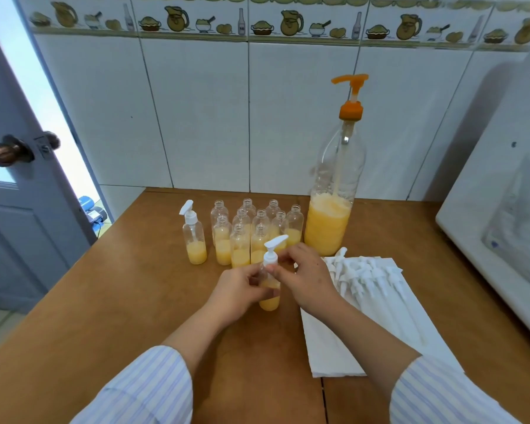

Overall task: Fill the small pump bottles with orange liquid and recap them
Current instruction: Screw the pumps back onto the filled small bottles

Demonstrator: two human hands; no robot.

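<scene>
Capping step, mid-table toward front edge. Left hand [237,289] grips bottle [269,296] body; right hand [303,275] pinches pump [271,252] collar. Advice: hold bottle upright and firm, seat thread square, twist collar snug. Uncapped bottles [254,231] nearer back edge.

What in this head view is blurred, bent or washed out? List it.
Head view: wide-angle bending bows the wall tiles and door; bright daylight washes out the door gap; the door knob and the white appliance at the right edge are soft; the hands, left and right, are slightly smeared around the bottle; the table is evenly lit.
</scene>
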